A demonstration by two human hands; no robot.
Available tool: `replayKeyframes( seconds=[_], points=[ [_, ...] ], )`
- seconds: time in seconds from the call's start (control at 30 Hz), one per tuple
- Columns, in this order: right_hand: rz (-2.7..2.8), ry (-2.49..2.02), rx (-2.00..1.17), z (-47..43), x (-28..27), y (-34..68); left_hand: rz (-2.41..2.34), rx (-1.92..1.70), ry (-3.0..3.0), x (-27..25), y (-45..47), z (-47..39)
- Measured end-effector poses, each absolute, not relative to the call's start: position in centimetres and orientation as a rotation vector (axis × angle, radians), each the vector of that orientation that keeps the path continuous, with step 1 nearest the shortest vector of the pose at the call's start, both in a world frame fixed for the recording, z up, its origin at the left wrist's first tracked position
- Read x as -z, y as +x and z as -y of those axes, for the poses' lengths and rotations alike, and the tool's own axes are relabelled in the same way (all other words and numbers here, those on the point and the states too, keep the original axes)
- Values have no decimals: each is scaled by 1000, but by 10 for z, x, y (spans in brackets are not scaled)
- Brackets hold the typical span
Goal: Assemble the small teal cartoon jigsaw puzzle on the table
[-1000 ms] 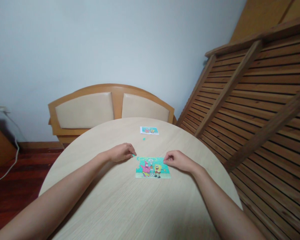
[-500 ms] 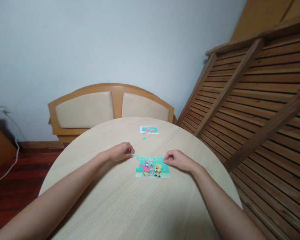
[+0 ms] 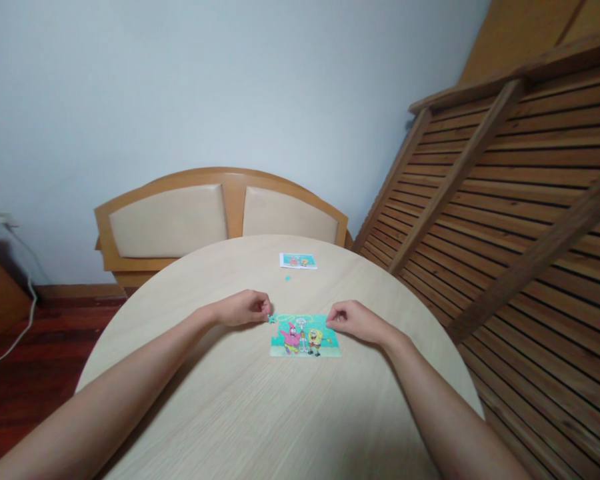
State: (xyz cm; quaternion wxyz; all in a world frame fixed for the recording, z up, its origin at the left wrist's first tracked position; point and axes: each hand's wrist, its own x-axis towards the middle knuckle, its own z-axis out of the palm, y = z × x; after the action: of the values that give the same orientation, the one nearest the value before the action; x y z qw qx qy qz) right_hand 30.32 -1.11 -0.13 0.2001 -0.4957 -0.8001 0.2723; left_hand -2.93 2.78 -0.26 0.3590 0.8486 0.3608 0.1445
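Observation:
A nearly whole jigsaw puzzle (image 3: 291,339) with a pink starfish, a yellow sponge and a pale squid figure on turquoise lies flat on the table. My left hand (image 3: 245,309) pinches a small turquoise puzzle piece (image 3: 271,319) at the puzzle's upper left corner, where a gap shows in the left edge. Whether that piece sits flush there cannot be made out. At the upper right edge, my right hand (image 3: 359,320) has thumb and forefinger closed on the puzzle's border. Its other fingers are curled in.
Farther back on the round wooden table (image 3: 220,400) lies one loose turquoise piece (image 3: 287,278). Behind it is a card with the same picture (image 3: 299,261). A padded headboard (image 3: 180,220) stands beyond the table, and a slatted wooden frame (image 3: 480,193) leans at the right.
My left hand has moved slightly right and toward me, bringing its piece from beside the puzzle to the upper left corner. My right hand stays at the right edge.

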Motion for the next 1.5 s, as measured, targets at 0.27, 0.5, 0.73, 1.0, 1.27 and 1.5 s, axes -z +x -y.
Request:
replayKeyframes(
  seconds=[0.27,0.5,0.73,1.0,1.27,1.5],
  points=[
    [2290,-1341,-694,10,4,304,-825,-483,2001,6,-14,-19],
    [2389,-1202,-443,16,-3,288,-965,-383,2085,6,-6,-15],
    [2544,-886,-270,37,-7,245,-1126,-347,2136,1,-2,-7],
    [2624,-850,-324,44,1,231,-1101,-361,2224,-2,-1,-4],
    [2621,-889,-313,46,1,229,-1146,-355,2233,-2,-1,-5],
    [2627,-918,-292,46,3,227,-1229,-379,2316,-3,-13,-16]
  ],
)
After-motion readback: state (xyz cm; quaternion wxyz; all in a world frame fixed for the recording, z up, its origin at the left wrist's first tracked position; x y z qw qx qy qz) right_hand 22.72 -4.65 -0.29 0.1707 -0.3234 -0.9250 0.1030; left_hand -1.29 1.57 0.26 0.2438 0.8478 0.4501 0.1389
